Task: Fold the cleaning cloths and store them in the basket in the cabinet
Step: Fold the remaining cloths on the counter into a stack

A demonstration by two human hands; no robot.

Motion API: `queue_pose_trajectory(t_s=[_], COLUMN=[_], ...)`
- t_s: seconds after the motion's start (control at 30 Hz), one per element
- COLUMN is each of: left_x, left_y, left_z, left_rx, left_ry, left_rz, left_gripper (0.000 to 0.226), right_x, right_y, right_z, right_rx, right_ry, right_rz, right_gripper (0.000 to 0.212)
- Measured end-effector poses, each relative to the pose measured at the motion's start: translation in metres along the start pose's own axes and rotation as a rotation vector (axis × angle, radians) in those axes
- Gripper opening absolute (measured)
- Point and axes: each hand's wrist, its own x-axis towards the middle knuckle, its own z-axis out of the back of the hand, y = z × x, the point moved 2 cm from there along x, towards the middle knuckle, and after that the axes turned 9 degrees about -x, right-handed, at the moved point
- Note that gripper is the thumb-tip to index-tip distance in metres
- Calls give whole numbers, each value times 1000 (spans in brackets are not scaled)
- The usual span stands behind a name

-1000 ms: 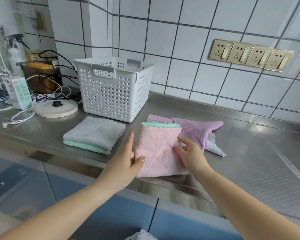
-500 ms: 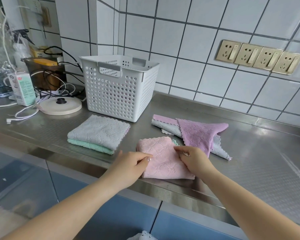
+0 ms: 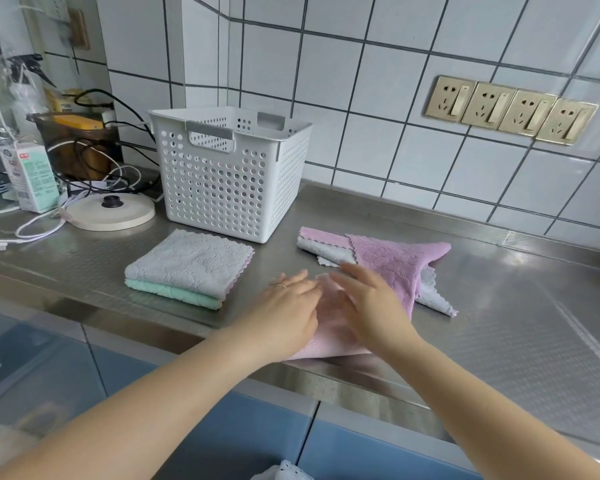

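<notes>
Both hands flat on pink cloth (image 3: pixel 329 327) at worktop (image 3: pixel 499 341) front edge: left hand (image 3: pixel 284 317) and right hand (image 3: pixel 371 306) with fingers spread, palms down, pressing, not pinching anything. Looks like smoothing a finished fold. Done so far: two folded cloths stacked left of the hands, grey cloth (image 3: pixel 191 259) on top of green cloth (image 3: pixel 174 293). With the pink one nearly folded, roughly three of five. Left to fold: purple cloth (image 3: pixel 395 261) lying crumpled over a second grey cloth (image 3: pixel 433 296), just behind the right hand. Basket (image 3: pixel 229 181) stands on worktop behind the stack; no cloth visible through the holes, inside mostly hidden. Storage not started: nothing loaded, basket not yet in cabinet. Another bit of cloth at bottom frame edge, unclear whether part of the job.
</notes>
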Motion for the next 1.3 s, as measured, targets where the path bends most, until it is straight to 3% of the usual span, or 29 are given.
queue_pose_trajectory(t_s=[0.1,0.2,0.33,0.47,0.7,0.87,1.0,1.3], left_x=[8,8,6,9,-16,-24,-23,-8], left_y=[5,10,12,11,16,17,19,40], left_z=[-18,-25,-24,-24,-5,1,6,41], left_rx=[98,91,70,55,73,142,-114,-617], left_ry=[225,266,301,297,202,138,75,-237], left_rz=[122,210,289,296,409,386,404,415], left_gripper=[51,57,63,63,73,63,50,55], right_x=[-7,-11,-7,-3,-4,1,3,18], right_y=[20,7,-8,-13,-22,-21,-25,-6], right_z=[-15,-23,-28,-29,-6,4,5,8], right_rx=[-96,-128,-200,-188,-172,187,376,881], right_ry=[149,324,460,487,348,400,332,227], right_rz=[159,99,25,-70,-303,-406,-436,-596], right_gripper=[61,79,59,62,51,32,30,27])
